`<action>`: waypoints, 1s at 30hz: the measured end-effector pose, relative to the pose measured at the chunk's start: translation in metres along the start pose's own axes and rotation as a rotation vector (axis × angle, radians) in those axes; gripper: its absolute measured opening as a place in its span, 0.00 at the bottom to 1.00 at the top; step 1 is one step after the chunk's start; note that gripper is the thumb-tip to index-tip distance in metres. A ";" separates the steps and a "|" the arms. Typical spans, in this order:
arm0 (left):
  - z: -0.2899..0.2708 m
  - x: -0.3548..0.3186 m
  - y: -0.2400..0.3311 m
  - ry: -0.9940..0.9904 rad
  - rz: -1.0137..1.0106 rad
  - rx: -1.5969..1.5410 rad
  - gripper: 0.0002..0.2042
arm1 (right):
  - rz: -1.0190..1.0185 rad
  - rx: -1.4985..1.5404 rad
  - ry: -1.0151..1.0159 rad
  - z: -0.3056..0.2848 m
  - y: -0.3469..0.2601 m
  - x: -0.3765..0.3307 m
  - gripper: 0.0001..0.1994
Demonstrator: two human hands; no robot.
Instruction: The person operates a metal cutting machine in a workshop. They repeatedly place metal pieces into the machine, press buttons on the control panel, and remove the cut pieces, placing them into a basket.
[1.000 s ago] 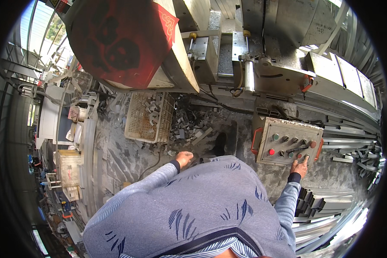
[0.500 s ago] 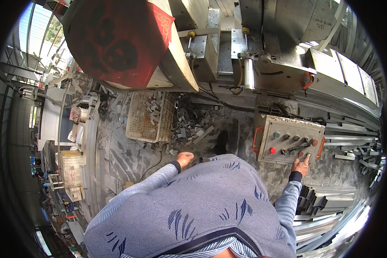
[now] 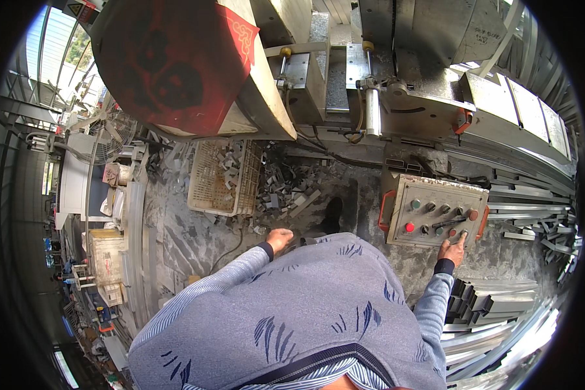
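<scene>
My right hand (image 3: 452,252) is at the lower right corner of a metal control box (image 3: 404,201), its index finger stretched out onto a button there. Nothing is held in it. The box's face carries several round buttons and dark switches, among them a bright red button (image 3: 409,227) at the lower left and a green button (image 3: 415,204) above it. Orange handles stick out on both sides of the box. My left hand (image 3: 279,240) hangs in front of my body, fingers curled into a loose fist, touching nothing that I can see.
A large machine with a red paper-covered guard (image 3: 169,71) and metal clamps spans the far side. A cream plastic crate (image 3: 222,209) holds metal offcuts; more offcuts (image 3: 292,195) litter the floor. Metal profiles (image 3: 500,299) are stacked on the right. A fan (image 3: 107,133) stands at left.
The view has shifted slightly, so the machine and box sit a little further left. My right finger stays on the same button, and my left hand keeps its place.
</scene>
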State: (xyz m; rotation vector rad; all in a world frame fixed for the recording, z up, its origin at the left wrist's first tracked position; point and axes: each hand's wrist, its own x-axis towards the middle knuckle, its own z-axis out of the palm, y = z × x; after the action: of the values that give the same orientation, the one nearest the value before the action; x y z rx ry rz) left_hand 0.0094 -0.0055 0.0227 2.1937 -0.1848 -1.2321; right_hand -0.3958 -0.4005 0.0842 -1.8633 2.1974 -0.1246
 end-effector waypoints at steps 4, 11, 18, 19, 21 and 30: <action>0.001 -0.001 0.003 0.004 -0.001 0.006 0.13 | -0.026 -0.016 0.016 -0.001 -0.002 -0.001 0.37; 0.002 0.006 -0.002 -0.002 0.010 0.032 0.12 | -0.026 -0.011 0.014 -0.004 -0.004 -0.003 0.37; 0.002 0.009 -0.002 -0.002 0.040 0.023 0.12 | -0.007 -0.013 -0.002 -0.005 -0.006 -0.003 0.37; 0.002 0.009 -0.001 0.002 0.031 0.028 0.12 | -0.003 -0.011 -0.005 -0.005 -0.006 -0.003 0.37; 0.002 0.009 0.002 0.012 -0.004 0.031 0.12 | -0.004 -0.008 -0.004 -0.006 -0.007 -0.004 0.37; 0.001 0.006 0.004 -0.013 0.012 0.014 0.14 | -0.037 -0.001 0.024 -0.004 -0.005 -0.003 0.38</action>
State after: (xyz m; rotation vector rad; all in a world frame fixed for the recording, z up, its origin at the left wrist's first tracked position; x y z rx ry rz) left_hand 0.0128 -0.0111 0.0201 2.1935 -0.2128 -1.2423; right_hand -0.3915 -0.3986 0.0894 -1.9136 2.1789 -0.1533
